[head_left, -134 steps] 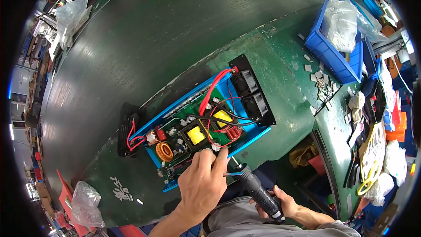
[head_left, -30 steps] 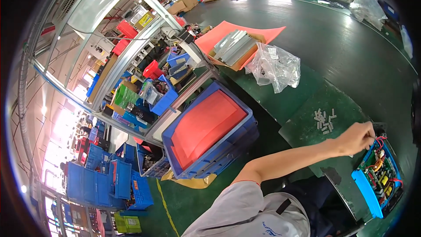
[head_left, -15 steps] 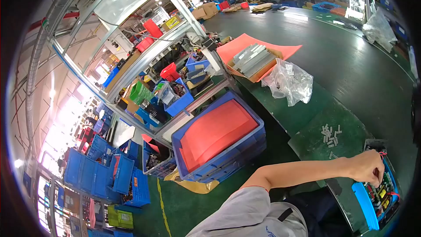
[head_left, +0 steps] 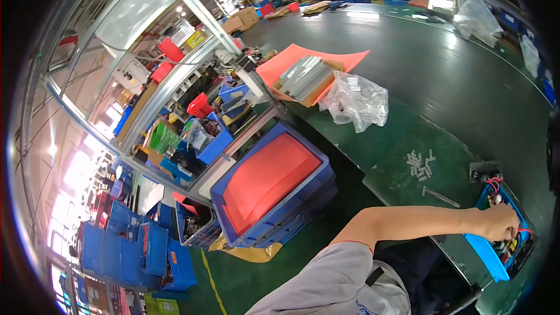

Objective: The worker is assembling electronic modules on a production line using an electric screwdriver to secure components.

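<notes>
My left hand (head_left: 500, 221) reaches across to the right, over an open blue case (head_left: 485, 256) on the green bench top. Its fingers are curled closed and point down into the case; what they pinch, if anything, I cannot make out. Inside the case are circuit parts and yellow components, partly hidden by the hand. A red wire (head_left: 525, 231) loops beside the fingertips, and more red wires (head_left: 494, 182) show at the far end, next to a grey metal end plate (head_left: 483, 171). My right hand does not show.
Left of the case lie a slim metal rod-like tool (head_left: 441, 197) and several small pale cylinders (head_left: 421, 163). Farther off are a clear plastic bag (head_left: 357, 104) and a carton of grey metal strips (head_left: 306, 79). A blue crate (head_left: 274, 210) holding red sheets stands beside the bench.
The view has shifted, moving most things leftward. My left hand has moved along the case, away from the end plate, uncovering red wires there. The slim rod now shows in full.
</notes>
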`<state>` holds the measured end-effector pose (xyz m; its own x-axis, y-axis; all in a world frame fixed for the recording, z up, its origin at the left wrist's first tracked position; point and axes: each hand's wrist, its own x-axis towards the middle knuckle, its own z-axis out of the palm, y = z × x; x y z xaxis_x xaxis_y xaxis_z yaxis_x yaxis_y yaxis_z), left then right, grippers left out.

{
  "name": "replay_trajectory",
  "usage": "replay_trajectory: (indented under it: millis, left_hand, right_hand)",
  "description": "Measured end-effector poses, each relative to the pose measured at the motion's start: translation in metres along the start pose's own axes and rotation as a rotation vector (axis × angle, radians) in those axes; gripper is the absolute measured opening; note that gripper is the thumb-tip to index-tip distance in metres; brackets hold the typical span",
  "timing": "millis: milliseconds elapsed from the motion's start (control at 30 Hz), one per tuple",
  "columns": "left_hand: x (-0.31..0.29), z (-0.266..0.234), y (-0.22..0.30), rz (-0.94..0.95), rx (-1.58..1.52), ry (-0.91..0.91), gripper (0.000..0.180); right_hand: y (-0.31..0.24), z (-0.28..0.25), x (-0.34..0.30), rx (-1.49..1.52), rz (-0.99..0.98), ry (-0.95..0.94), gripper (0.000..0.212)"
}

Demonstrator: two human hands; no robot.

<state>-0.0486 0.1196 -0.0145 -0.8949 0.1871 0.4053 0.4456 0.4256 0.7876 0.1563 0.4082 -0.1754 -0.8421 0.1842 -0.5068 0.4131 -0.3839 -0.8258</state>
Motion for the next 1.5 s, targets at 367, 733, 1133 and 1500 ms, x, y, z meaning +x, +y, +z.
replay_trajectory:
  millis: [367,733,1133,1500]
  left_hand:
    - [-0.001,0.018,-0.014,0.058,0.315,-0.036,0.016]
    - [-0.009,-0.006,0.022,0.159,0.494,-0.19,0.008]
    - [0.013,0.011,0.029,0.185,0.58,-0.395,0.011]
    - [0.021,0.019,0.017,0.105,0.545,-0.492,0.011]
  right_hand:
    - [0.008,0.02,-0.015,-0.06,-0.149,0.222,0.064]
    - [-0.027,0.028,-0.047,-0.383,-0.029,-0.388,0.067]
    - [-0.063,0.048,-0.041,-0.501,-0.163,-0.415,0.041]
    - [-0.07,0.052,-0.03,-0.507,-0.182,-0.457,0.043]
